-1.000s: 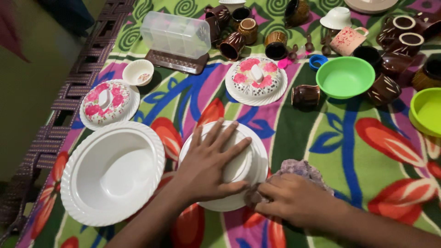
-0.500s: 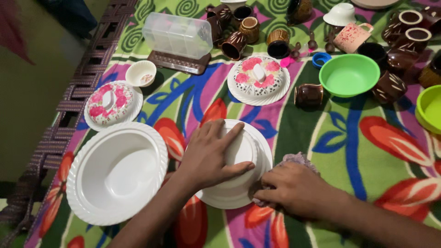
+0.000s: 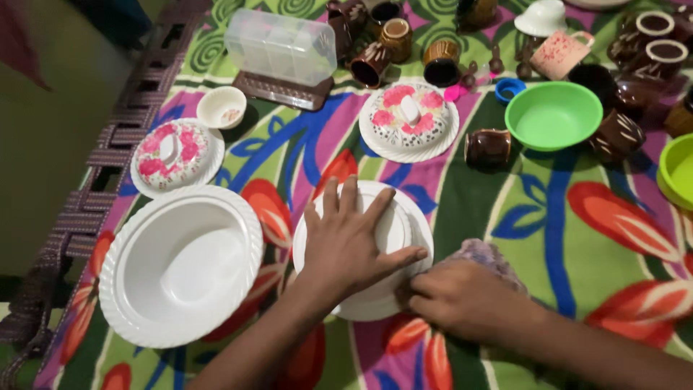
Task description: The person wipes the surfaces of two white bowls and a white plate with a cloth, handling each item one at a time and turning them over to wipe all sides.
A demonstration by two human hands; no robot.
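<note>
Left hand (image 3: pixel 354 242) has shifted, fingers now spread flat on the upturned white bowl (image 3: pixel 404 224); right hand (image 3: pixel 455 300) clutches the cloth (image 3: pixel 487 256), wiping its rim. Next: steady turning.

Left hand (image 3: pixel 350 242) hides most of white dish (image 3: pixel 415 224); cloth (image 3: pixel 487 256) half under right hand (image 3: pixel 462 300); lime bowl (image 3: pixel 677 170) cut at 3 o'clock.

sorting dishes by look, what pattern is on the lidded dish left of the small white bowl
The lidded dish bears pink roses on white; the head view shows it.
</note>
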